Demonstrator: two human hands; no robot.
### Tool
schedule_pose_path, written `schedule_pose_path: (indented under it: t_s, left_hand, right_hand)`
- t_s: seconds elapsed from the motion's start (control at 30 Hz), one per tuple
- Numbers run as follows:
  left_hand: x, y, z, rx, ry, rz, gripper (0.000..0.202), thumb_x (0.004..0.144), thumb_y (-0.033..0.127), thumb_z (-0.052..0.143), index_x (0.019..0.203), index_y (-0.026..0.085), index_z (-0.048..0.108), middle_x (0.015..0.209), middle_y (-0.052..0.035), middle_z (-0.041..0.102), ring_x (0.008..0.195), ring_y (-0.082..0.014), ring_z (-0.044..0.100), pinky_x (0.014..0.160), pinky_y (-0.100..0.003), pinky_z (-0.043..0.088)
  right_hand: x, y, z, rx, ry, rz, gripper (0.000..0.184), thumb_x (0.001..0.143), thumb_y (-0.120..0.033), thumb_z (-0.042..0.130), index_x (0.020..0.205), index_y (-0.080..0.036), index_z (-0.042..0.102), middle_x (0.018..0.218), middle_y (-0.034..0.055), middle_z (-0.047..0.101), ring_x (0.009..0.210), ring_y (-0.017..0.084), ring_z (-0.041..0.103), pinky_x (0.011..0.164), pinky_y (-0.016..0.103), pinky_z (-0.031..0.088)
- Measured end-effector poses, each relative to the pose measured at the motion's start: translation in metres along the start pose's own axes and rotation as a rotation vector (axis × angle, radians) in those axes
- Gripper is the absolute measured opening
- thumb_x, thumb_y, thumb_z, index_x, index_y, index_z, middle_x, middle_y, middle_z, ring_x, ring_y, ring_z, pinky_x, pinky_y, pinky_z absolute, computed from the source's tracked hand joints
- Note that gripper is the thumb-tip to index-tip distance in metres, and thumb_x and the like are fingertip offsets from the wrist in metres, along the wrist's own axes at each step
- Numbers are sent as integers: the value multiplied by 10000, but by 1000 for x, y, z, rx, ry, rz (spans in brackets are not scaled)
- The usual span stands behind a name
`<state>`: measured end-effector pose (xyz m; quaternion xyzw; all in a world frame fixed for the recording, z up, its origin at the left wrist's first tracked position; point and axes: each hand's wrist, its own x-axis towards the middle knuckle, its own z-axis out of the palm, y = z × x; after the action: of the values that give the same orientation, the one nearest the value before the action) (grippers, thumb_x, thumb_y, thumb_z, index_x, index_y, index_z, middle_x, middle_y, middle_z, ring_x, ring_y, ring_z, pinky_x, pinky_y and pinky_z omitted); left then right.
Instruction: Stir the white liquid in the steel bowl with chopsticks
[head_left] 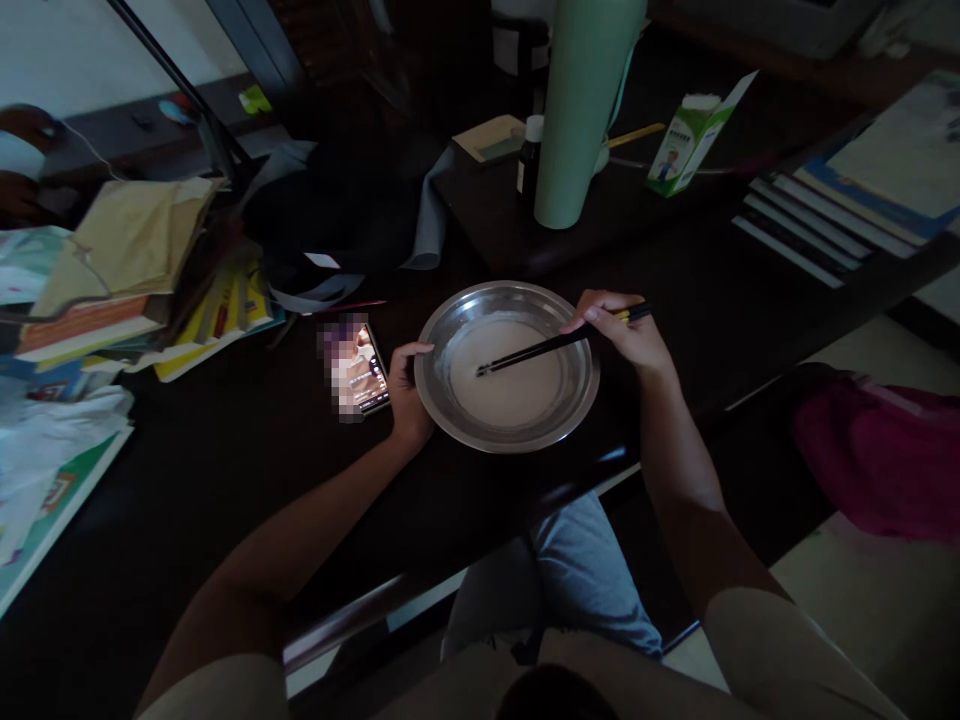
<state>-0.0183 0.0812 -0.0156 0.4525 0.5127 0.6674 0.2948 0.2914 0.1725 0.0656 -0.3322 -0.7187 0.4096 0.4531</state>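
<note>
A shiny metal bowl (pixel 507 443) stands on the dark table in front of me, holding a pale, whitish mixture (pixel 510 400). My left hand (pixel 411 398) grips the bowl's left rim, thumb on top of the edge and fingers beneath or behind it. Between the fingers of my right hand (pixel 626 330) is a pair of black chopsticks (pixel 536 349) with gold bands near the upper end. They slant down to the left over the bowl, and their tips touch the mixture near its middle. A lit phone (pixel 367 370) lies just left of my left hand.
Behind the bowl stand a tall green bottle (pixel 589 110), a small dark bottle (pixel 529 160) and a green-white carton (pixel 682 145). Books and papers (pixel 120 250) pile up at left, with more books (pixel 847 210) at right. A dark bag (pixel 337 210) sits behind the phone.
</note>
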Motion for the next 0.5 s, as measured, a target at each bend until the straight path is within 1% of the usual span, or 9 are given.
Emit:
schedule_pose_path:
  t_s: [0.1, 0.17, 0.2, 0.27, 0.37, 0.4, 0.43, 0.5]
  left_hand:
    - [0, 1, 1, 3, 0, 13, 302, 785, 388, 932, 993, 284, 739, 904, 25, 709, 773, -151, 650, 709, -285, 541]
    - [0, 2, 1, 6, -2, 13, 304, 789, 399, 932, 991, 284, 738, 900, 26, 705, 779, -152, 651, 715, -286, 540]
    - [0, 2, 1, 3, -4, 11, 302, 791, 398, 932, 992, 286, 737, 899, 27, 702, 784, -151, 651, 720, -286, 541]
    - [0, 3, 1, -3, -13, 2, 294, 799, 391, 927, 996, 291, 733, 899, 28, 697, 787, -152, 652, 724, -290, 542]
    - [0, 3, 1, -7, -28, 0, 284, 815, 386, 915, 1002, 292, 722, 904, 24, 691, 789, -159, 653, 718, -297, 543]
    - [0, 3, 0, -3, -26, 3, 283, 816, 387, 914, 1000, 290, 722, 906, 23, 691, 793, -161, 654, 720, -298, 543]
    - [0, 3, 0, 3, -22, 7, 284, 813, 388, 916, 996, 288, 724, 907, 21, 693, 799, -162, 655, 723, -297, 543]
    - [0, 4, 0, 17, -9, 14, 282, 800, 386, 923, 982, 285, 733, 913, 19, 699, 812, -164, 656, 732, -297, 544]
  right_hand:
    - [0, 2, -1, 30, 129, 34, 505, 893, -745, 722, 683, -290, 781, 680, 11, 771, 693, 212, 721, 721, 402, 570]
    - [-1, 6, -2, 96, 222, 62, 518, 874, -770, 726, 704, -283, 779, 636, 5, 743, 626, 205, 712, 680, 389, 571]
    - [-1, 7, -3, 127, 239, 74, 523, 867, -777, 728, 711, -279, 777, 609, 0, 724, 589, 199, 699, 653, 379, 564]
    - [-2, 8, -3, 161, 193, 80, 515, 869, -766, 733, 715, -277, 778, 589, -4, 707, 567, 192, 686, 633, 368, 557]
    - [-3, 5, -2, 136, 30, 50, 470, 895, -716, 742, 715, -286, 796, 659, 10, 756, 662, 204, 719, 697, 384, 581]
    - [-2, 5, -1, 116, -6, 36, 457, 909, -699, 737, 717, -290, 803, 688, 13, 773, 699, 208, 730, 724, 390, 586]
    - [-2, 4, -1, 100, -24, 23, 449, 921, -686, 732, 716, -293, 808, 705, 14, 782, 723, 210, 735, 741, 393, 588]
    - [-1, 4, 0, 90, -11, 16, 434, 935, -664, 729, 716, -298, 812, 708, 12, 783, 733, 208, 739, 748, 393, 590]
